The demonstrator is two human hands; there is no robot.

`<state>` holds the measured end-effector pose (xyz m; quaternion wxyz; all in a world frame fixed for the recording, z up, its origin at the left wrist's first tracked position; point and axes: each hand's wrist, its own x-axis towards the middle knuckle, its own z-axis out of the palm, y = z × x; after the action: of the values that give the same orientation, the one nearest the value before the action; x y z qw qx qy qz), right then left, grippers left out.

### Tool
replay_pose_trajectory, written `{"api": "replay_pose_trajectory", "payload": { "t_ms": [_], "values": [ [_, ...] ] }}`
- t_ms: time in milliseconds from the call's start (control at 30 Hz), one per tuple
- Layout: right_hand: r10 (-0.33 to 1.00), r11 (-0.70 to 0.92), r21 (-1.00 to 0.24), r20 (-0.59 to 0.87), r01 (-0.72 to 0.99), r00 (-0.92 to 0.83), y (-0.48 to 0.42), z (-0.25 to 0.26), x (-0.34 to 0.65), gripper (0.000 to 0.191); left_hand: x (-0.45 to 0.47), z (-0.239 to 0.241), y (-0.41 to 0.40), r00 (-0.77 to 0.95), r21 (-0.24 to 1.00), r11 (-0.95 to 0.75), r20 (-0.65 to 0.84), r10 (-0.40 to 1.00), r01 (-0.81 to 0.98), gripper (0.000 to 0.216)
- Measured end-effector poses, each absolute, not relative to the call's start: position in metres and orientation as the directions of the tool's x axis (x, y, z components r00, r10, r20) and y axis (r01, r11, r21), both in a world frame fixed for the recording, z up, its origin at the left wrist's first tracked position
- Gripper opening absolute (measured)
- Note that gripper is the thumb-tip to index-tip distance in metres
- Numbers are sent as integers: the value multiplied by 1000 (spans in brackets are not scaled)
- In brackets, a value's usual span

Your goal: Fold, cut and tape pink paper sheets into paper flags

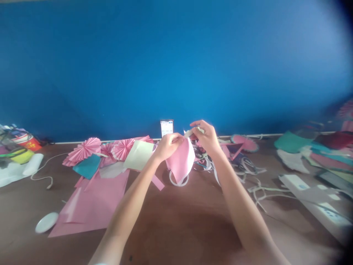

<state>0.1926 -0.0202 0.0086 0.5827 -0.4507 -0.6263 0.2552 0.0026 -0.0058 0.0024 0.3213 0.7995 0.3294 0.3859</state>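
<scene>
Out in front of me, over the table (176,228), my left hand (169,146) is closed, pinching the top edge of a curved piece of pink paper (179,163). The paper hangs down from the fingers, with a paler face along its right side. Close beside it, my right hand (206,137) is closed with bent fingers around a small whitish strip (188,133) at the paper's top corner. How the strip and the paper meet is partly hidden by the fingers. Below the hanging paper, a white ring (179,184) shows, partly covered by it.
Pink folded paper rosettes (123,149) and large pink sheets (93,202) lie to the left, near a white oval object (46,222). A lit phone (167,127) leans against the blue wall (176,66). Right are tangled white strips (249,165), coloured scraps (293,141) and a power strip (317,200).
</scene>
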Motion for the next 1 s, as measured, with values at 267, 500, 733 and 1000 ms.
{"api": "replay_pose_trajectory", "payload": {
  "t_ms": [267,500,733,1000],
  "values": [
    [873,443,-862,478,247,102,-23,9,188,26,5,1,-6,488,768,-577,405,773,277,33],
    [735,445,-836,546,321,402,-15,7,225,17,-4,1,-1,461,763,-577,417,784,292,29],
    [629,512,-839,511,184,585,-20,14,270,9,-9,4,1,550,782,-546,326,769,301,28],
    [716,487,-872,430,47,549,-18,16,257,13,-17,11,-1,587,776,-550,299,752,309,29]
  ]
}}
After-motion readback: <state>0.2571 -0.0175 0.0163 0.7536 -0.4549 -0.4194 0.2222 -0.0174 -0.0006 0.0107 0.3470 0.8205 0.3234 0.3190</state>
